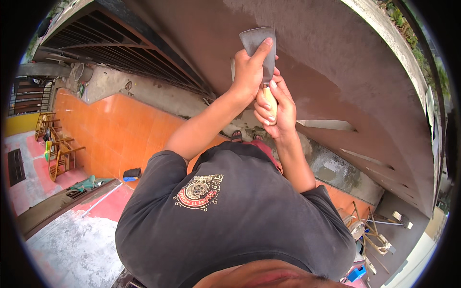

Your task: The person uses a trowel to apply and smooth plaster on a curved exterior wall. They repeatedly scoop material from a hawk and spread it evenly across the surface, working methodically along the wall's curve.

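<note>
A putty knife with a broad grey blade and a pale wooden handle is held up in front of me, blade end away from my body. My right hand is wrapped around the handle. My left hand grips the blade, its thumb lying flat on the metal and its other fingers mostly hidden behind. Beside the left hand shows a thin pale strip; I cannot tell what it is. Just beyond the knife stands a brown wall, darker and smoother-looking on one part, greyer toward its top edge.
A dark metal grille is at the upper left. Orange tiles cover the floor, with a blue-and-black object on them. Wooden stools stand far left. A wooden frame sits lower right. Slots cut through the wall.
</note>
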`<state>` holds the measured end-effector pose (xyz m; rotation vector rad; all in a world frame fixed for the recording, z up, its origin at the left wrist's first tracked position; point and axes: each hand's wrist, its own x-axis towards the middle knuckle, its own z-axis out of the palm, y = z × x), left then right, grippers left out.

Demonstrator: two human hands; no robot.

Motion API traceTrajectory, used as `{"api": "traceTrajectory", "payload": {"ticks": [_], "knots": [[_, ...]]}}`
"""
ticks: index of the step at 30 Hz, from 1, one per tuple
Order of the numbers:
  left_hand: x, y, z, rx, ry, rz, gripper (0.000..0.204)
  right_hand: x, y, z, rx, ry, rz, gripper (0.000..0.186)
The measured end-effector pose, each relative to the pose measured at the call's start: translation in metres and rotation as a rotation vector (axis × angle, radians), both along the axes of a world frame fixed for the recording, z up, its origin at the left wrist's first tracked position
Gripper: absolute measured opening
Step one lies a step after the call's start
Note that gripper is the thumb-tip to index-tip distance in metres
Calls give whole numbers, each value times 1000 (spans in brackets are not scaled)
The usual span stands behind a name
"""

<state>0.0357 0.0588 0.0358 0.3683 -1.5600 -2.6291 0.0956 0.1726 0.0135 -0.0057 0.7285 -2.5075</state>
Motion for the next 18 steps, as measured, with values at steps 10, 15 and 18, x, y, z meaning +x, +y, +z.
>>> {"api": "traceTrajectory", "payload": {"ticks": [10, 15, 18], "knots": [[-16, 2, -5, 0, 13, 2, 51, -23, -1, 0, 5, 61, -8, 19], [-17, 3, 9, 20, 23, 22, 50, -22, 0, 9, 75, -30, -46, 20], [-28, 0, 16, 90, 176, 55, 50, -36, 3, 12, 24, 99, 8, 16]]}}
